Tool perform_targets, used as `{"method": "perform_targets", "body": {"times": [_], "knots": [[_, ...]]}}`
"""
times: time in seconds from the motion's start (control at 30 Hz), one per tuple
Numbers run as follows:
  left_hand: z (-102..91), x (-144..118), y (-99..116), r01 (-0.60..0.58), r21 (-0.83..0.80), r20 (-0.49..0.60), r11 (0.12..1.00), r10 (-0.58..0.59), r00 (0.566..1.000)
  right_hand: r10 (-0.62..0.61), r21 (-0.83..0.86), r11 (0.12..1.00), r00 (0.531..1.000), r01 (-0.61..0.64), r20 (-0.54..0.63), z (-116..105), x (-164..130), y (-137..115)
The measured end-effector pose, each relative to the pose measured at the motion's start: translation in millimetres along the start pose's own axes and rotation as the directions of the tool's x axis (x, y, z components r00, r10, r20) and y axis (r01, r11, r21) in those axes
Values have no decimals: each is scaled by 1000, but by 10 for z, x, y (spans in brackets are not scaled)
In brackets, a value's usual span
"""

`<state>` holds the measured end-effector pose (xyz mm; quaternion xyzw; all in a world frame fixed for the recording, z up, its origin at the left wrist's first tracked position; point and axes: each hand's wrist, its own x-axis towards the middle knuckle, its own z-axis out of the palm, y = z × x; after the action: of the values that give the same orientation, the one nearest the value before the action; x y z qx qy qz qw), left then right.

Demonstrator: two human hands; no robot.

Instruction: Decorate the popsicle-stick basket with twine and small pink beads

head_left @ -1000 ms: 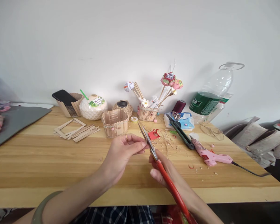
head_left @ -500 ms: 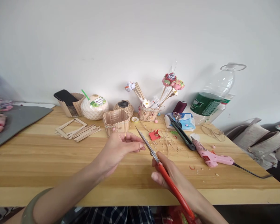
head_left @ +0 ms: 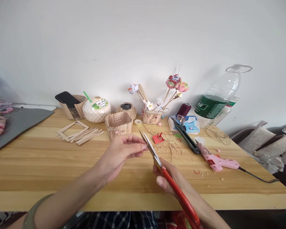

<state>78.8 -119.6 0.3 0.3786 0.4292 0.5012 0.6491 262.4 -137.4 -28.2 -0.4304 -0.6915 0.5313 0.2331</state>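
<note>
- Scissors [head_left: 157,159] with red handles are held in the right hand [head_left: 168,179], above the table [head_left: 62,165] near its front edge; the blades are slightly parted and point up and away.
- A small piece, too small to identify, is pinched between thumb and fingertips of the left hand [head_left: 120,152], right at the blade tips.
- For a clean cut, the piece is best kept steady and seated deep between the blades, with the fingertips held clear of the edges.
- The right hand's grip is wrapped around the handles.
- Compared with half a second ago, the blades are parted rather than shut, and the left hand is closer to them.
- Trimmings [head_left: 168,146] are scattered on the table beyond the hands, a stick basket [head_left: 118,124] behind them, and a pink glue gun [head_left: 216,160] to the right.
</note>
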Motion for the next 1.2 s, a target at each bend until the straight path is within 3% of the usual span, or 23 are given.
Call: {"method": "perform_targets", "body": {"times": [0.5,0.93,1.2], "knots": [[40,-26,-23,-16,26,-11,1000,16,1000,-33,-5,999,999,34,26,14,-46,29],[142,-57,-119,-57,-72,-119,996,48,992,-76,31,996,994,78,-83,90,-31,60],[178,-93,-163,-94,-43,-174,995,85,981,-48,21,998,992,51,-113,104,-21,37]]}}
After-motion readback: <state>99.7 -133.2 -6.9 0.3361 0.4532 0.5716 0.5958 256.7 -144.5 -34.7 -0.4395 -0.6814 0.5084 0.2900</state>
